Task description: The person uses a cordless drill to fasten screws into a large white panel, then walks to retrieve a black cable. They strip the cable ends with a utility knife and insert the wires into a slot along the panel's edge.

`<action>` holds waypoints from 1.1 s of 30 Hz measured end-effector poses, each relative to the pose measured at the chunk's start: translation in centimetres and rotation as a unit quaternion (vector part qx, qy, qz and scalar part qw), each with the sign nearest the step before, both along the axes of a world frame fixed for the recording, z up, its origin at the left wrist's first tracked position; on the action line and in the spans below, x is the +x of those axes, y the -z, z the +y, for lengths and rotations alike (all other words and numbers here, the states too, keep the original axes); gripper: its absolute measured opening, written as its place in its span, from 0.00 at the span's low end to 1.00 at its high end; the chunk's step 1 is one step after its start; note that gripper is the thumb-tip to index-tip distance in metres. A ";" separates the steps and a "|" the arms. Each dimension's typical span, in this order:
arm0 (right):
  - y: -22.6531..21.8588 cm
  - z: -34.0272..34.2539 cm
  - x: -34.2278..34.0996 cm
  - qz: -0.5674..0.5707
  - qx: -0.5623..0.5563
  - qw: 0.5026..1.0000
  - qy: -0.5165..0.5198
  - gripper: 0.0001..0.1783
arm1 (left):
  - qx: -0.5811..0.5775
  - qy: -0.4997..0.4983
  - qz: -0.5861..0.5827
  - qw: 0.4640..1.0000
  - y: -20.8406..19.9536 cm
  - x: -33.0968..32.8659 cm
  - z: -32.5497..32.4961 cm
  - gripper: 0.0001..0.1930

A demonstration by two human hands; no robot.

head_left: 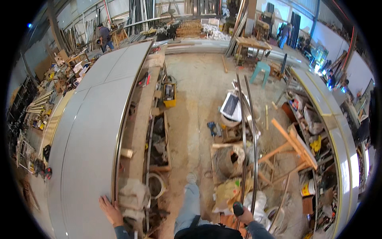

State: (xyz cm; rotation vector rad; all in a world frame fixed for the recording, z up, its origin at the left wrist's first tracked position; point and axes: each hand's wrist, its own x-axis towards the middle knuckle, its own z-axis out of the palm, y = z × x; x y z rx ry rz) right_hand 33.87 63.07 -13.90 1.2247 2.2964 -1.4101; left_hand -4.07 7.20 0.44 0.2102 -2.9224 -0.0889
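Two big curved grey panels framed the aisle: the left panel [91, 131] ran up from the lower edge, the right panel [338, 131] mirrored it across the concrete floor [199, 103]. Left hand [110, 210] lay flat on the left panel's near end, just beside its metal edge strip [119, 151], fingers spread and unclenched, grasping nothing. Right hand [243, 213] was clenched around a dark-handled tool [238, 208], low in the middle, next to two long bent metal rails [248, 131] propped over scrap wood and bags. Which tool, can't tell. A yellow toolbox [170, 95] sat further up the aisle, a teal stool [260, 71] beyond. My read: keep the palm pressed flat to steady the panel, and watch footing among the clutter.
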 end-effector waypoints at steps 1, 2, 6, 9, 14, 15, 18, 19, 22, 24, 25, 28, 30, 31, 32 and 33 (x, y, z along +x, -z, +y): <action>4.1 1.8 0.4 0.001 -0.016 0.999 0.038 0.41 | 0.013 -0.002 0.012 1.000 -0.4 -3.6 3.4 0.35; 8.0 4.0 0.1 0.001 -0.039 0.997 0.069 0.39 | 0.018 -0.010 0.023 1.000 -0.4 -6.9 5.9 0.34; 7.6 6.9 -8.7 -0.199 -0.206 0.940 0.186 0.32 | -0.063 -0.028 0.027 0.997 -1.5 -19.2 12.1 0.36; 5.1 11.4 -14.7 -0.220 -0.205 0.931 0.207 0.30 | -0.042 0.005 0.040 0.998 -0.8 -30.0 18.5 0.34; 3.5 17.8 -27.5 -0.220 -0.216 0.927 0.213 0.27 | -0.059 0.059 0.039 0.996 0.4 -47.5 25.8 0.29; 3.6 19.5 -30.9 -0.218 -0.218 0.928 0.210 0.27 | -0.047 0.066 0.035 0.996 0.5 -51.0 27.6 0.29; 4.9 25.2 -41.8 -0.211 -0.222 0.932 0.195 0.25 | -0.018 0.084 0.060 0.995 0.7 -60.9 33.3 0.28; 5.4 27.5 -45.5 -0.209 -0.225 0.934 0.182 0.24 | -0.009 0.088 0.075 0.993 0.7 -64.1 35.3 0.28; 7.0 34.2 -55.6 -0.223 -0.227 0.936 0.155 0.22 | 0.011 0.080 0.085 0.993 1.0 -72.7 41.3 0.29; 8.4 39.2 -62.5 -0.232 -0.225 0.936 0.138 0.21 | 0.041 0.057 0.066 0.995 1.0 -77.2 45.3 0.30; 8.8 41.2 -65.6 -0.238 -0.229 0.935 0.127 0.21 | 0.048 0.045 0.054 0.996 0.3 -79.1 46.5 0.30; 10.2 49.8 -76.7 -0.243 -0.233 0.939 0.072 0.19 | 0.043 -0.023 0.065 0.997 1.6 -84.7 47.8 0.31; 11.4 55.6 -84.4 -0.236 -0.229 0.943 0.043 0.18 | 0.026 -0.022 0.082 0.996 0.7 -89.9 50.8 0.32; 11.7 58.9 -87.5 -0.233 -0.222 0.946 0.036 0.17 | 0.023 -0.021 0.073 0.997 1.1 -91.3 52.7 0.32; 12.0 62.5 -91.3 -0.220 -0.217 0.951 0.032 0.17 | 0.011 -0.021 0.075 0.997 1.6 -93.1 54.5 0.32; 12.0 66.1 -95.4 -0.197 -0.220 0.955 0.043 0.16 | 0.000 -0.022 0.080 0.997 1.9 -95.7 56.3 0.32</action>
